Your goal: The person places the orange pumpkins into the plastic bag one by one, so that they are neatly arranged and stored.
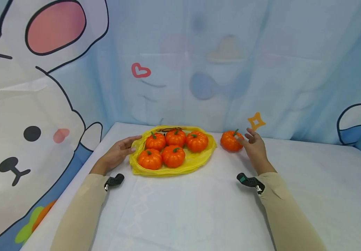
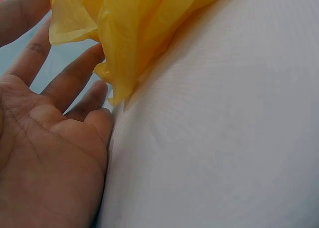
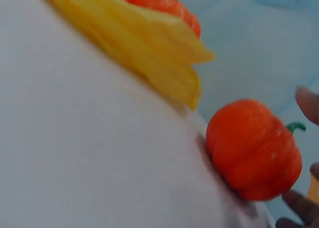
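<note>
Several small orange toy pumpkins (image 1: pixel 173 156) with green stems sit together on a spread-out yellow plastic bag (image 1: pixel 199 162). My left hand (image 1: pixel 116 154) is at the bag's left edge, fingers extended; in the left wrist view the fingertips are partly hidden by the yellow plastic (image 2: pixel 124 43). A single pumpkin (image 1: pixel 230 141) rests on the table to the right of the bag. Close at its right side is my right hand (image 1: pixel 255 150), fingers apart and loosely bent. In the right wrist view that pumpkin (image 3: pixel 253 150) stands between the bag's edge and the fingertips (image 3: pixel 308 104), not gripped.
A white cloth covers the table (image 1: pixel 180 209). Behind it hangs a pale blue printed curtain (image 1: pixel 174 94), close to the bag and the lone pumpkin. A large cartoon animal print (image 1: pixel 27 104) fills the left side. Each wrist bears a small black device (image 1: pixel 114 180).
</note>
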Demonstrator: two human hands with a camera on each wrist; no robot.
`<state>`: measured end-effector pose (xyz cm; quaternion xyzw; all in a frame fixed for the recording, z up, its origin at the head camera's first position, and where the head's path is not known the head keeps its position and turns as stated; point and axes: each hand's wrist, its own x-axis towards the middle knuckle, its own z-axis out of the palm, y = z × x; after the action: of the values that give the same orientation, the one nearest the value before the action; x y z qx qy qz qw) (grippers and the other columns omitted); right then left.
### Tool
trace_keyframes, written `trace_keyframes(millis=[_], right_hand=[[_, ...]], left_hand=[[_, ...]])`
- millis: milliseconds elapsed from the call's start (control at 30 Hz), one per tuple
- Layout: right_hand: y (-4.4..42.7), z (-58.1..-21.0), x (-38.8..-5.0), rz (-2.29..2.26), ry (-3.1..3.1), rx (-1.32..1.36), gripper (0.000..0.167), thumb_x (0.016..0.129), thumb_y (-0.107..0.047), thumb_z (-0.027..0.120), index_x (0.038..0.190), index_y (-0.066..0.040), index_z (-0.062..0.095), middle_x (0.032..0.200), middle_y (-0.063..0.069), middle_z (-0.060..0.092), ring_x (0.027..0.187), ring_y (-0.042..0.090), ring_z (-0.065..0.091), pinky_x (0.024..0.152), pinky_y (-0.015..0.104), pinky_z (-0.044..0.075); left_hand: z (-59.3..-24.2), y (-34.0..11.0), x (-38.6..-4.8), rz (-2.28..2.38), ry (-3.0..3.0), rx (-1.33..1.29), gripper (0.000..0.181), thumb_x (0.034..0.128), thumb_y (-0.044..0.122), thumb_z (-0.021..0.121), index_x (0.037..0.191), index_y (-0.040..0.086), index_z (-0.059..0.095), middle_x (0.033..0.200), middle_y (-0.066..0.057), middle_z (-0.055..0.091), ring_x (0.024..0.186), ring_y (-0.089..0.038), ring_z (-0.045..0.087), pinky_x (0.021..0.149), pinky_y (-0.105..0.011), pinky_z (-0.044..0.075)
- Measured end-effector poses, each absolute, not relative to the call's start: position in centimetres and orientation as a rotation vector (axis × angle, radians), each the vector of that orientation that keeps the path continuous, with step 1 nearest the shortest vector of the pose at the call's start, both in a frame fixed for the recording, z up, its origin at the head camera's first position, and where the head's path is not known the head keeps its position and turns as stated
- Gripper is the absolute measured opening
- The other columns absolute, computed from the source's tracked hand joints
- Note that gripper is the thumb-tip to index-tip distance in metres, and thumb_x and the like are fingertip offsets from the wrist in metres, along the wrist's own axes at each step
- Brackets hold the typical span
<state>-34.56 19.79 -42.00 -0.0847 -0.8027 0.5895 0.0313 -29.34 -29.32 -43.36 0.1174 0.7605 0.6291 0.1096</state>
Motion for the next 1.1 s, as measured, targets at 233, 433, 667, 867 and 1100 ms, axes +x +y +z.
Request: trace_keyframes(millis=[233, 433, 667, 867, 1100], right_hand=[[20.4, -43.5, -34.9, 1.614, -2.671, -0.021, 0.089, 0.091, -0.031, 0.069, 0.16, -0.017, 0.013, 0.163, 0.02, 0.02, 0.15, 0.044, 0.016, 0.121, 0.056, 0.021], [20.3, -43.7, -34.8, 1.54, -2.727, 0.005, 0.087, 0.091, -0.029, 0.069, 0.159, -0.014, 0.016, 0.162, 0.022, 0.023, 0.147, 0.046, 0.022, 0.119, 0.058, 0.025], [20.2, -43.7, -34.6, 1.469, -2.747, 0.002, 0.084, 0.091, -0.031, 0.068, 0.158, -0.01, 0.021, 0.159, 0.023, 0.028, 0.146, 0.044, 0.028, 0.118, 0.056, 0.028], [20.4, -43.7, -34.7, 1.487, -2.714, -0.006, 0.083, 0.091, -0.033, 0.068, 0.157, -0.01, 0.024, 0.16, 0.022, 0.029, 0.146, 0.042, 0.028, 0.119, 0.055, 0.028], [20.9, -43.5, -34.5, 1.621, -2.6, -0.048, 0.085, 0.092, -0.041, 0.066, 0.157, -0.012, 0.022, 0.158, 0.021, 0.031, 0.136, 0.04, 0.041, 0.111, 0.044, 0.044]], left_hand=[[-43.3, -29.3, -29.4, 1.866, 2.237, 0.354, 0.055, 0.0986, 0.016, 0.056, 0.151, 0.013, 0.039, 0.165, -0.005, 0.022, 0.154, -0.028, 0.008, 0.123, -0.059, -0.001], [-43.4, -29.3, -29.4, 1.867, 2.234, 0.34, 0.055, 0.098, 0.016, 0.057, 0.151, 0.014, 0.04, 0.165, -0.004, 0.023, 0.154, -0.027, 0.009, 0.123, -0.059, -0.001], [-43.6, -29.4, -29.5, 1.857, 2.24, 0.334, 0.056, 0.098, 0.018, 0.058, 0.151, 0.015, 0.04, 0.165, -0.004, 0.023, 0.154, -0.027, 0.009, 0.123, -0.059, -0.001], [-43.6, -29.4, -29.6, 1.854, 2.244, 0.328, 0.055, 0.0977, 0.019, 0.058, 0.15, 0.016, 0.041, 0.165, -0.003, 0.023, 0.154, -0.027, 0.01, 0.123, -0.059, -0.001], [-43.5, -29.3, -29.5, 1.861, 2.229, 0.332, 0.056, 0.0974, 0.019, 0.059, 0.15, 0.016, 0.041, 0.165, -0.003, 0.023, 0.154, -0.026, 0.01, 0.123, -0.059, -0.001]])
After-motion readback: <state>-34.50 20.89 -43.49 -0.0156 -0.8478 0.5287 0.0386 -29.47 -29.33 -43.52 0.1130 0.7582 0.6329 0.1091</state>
